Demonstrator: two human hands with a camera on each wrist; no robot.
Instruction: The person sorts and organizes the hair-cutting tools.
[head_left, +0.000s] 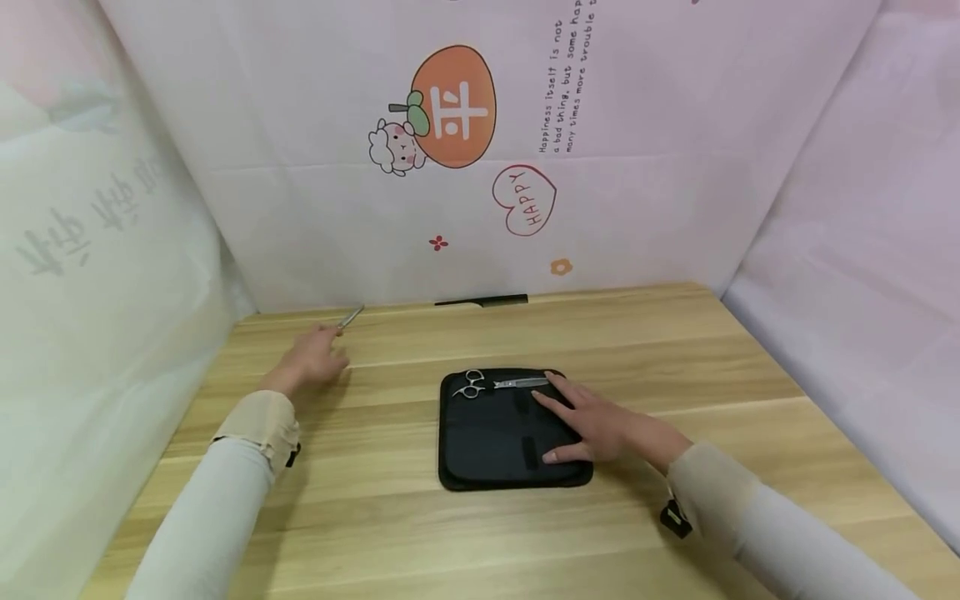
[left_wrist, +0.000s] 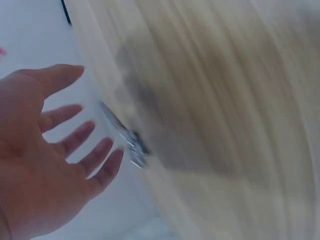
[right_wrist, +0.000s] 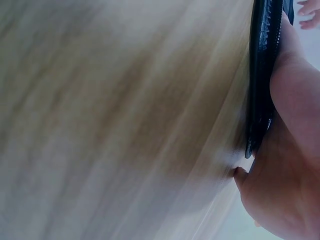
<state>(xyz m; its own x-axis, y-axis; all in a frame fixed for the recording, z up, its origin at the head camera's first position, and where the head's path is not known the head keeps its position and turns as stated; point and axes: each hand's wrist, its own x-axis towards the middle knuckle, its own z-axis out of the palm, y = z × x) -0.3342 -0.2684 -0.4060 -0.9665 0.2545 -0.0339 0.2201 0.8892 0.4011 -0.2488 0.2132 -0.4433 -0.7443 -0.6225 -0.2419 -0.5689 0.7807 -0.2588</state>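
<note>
My left hand point(head_left: 307, 360) reaches toward the back left of the table, over a pair of metal scissors point(head_left: 351, 317). In the left wrist view its fingers point(left_wrist: 102, 150) are spread and loosely bent, with a gap between them and the scissors point(left_wrist: 131, 142) lying on the wood. My right hand point(head_left: 596, 421) rests on the right side of a flat black zip case point(head_left: 487, 442), fingers spread across it. A second pair of scissors point(head_left: 472, 383) lies along the case's far edge, its blades pointing to my right fingertips. The zipped edge of the case point(right_wrist: 264, 65) shows beside the right hand.
A black tail comb point(head_left: 504, 300) lies at the table's back edge, against the printed white cloth point(head_left: 337, 225). Cloth walls also stand at the left point(head_left: 97, 275) and right point(head_left: 847, 217) of the wooden table point(head_left: 375, 517).
</note>
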